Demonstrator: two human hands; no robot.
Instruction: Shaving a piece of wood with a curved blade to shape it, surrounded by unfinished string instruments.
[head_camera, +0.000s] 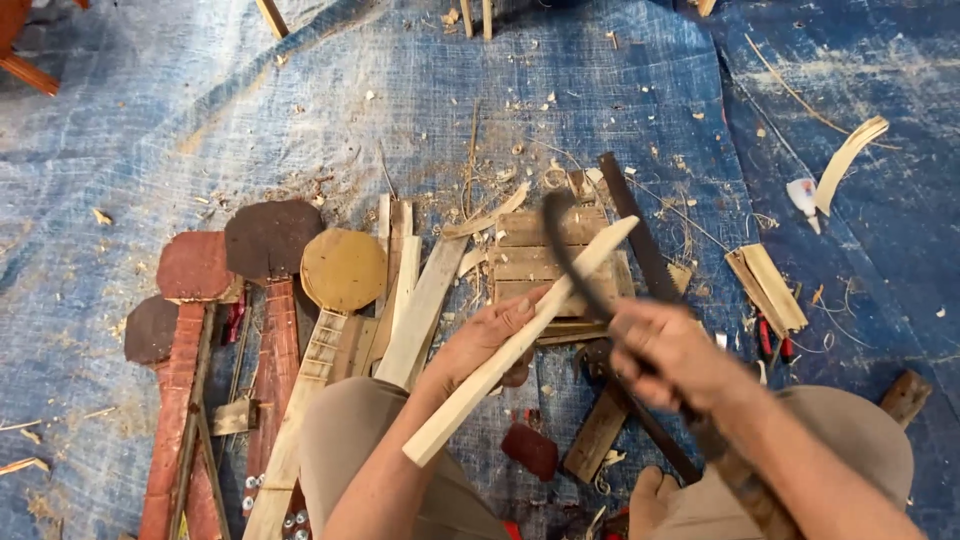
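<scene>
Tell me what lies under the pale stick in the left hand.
Under the pale stick lie a small slatted wooden panel and the blue tarp. The left hand covers part of the panel.

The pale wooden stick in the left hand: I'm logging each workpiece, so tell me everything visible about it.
The pale wooden stick is a long, squared strip of light, freshly cut-looking wood. It lies diagonally, its lower end near the person's knee and its tapered upper end pointing up and right over a small slatted wooden board. The left hand holds it around mid-length. A dark curved blade in the right hand crosses it near the upper part.
</scene>
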